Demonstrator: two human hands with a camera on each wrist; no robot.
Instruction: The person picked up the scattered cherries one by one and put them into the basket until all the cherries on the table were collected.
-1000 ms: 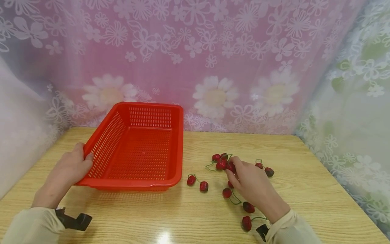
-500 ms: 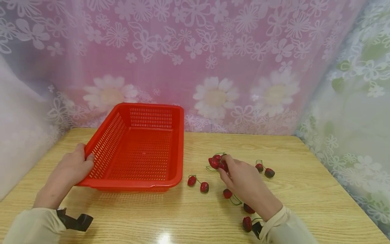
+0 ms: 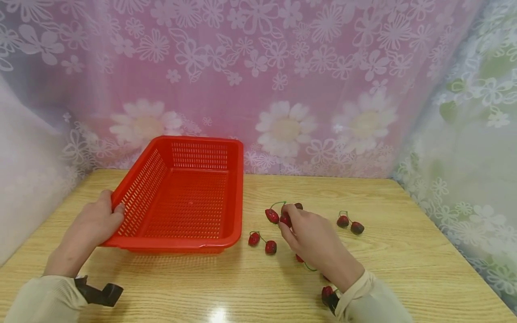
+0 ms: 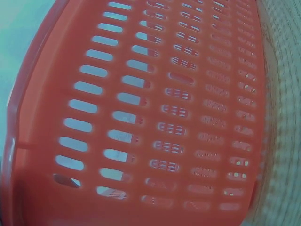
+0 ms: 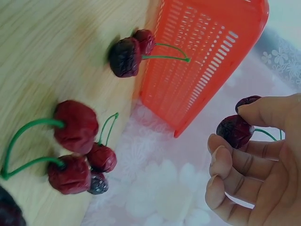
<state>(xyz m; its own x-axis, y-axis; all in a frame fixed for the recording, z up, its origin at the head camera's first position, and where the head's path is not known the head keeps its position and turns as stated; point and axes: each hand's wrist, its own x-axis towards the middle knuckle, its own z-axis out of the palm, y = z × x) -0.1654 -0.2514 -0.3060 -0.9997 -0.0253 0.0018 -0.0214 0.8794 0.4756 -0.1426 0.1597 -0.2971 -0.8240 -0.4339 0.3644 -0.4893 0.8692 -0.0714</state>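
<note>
Left hand (image 3: 90, 223) is gripping the red basket (image 3: 169, 243) at left, right hand (image 3: 319, 237) is pinching a cherry (image 5: 234, 132) over right.

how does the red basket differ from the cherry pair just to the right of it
Size: the red basket is far larger than the cherry pair. Look: the red basket is bright and pierced with slots, while the cherry pair is darker and has green stems. State: the left hand grips the red basket, while the cherry pair lies on the table, untouched by the hands. Both are reddish.
</note>
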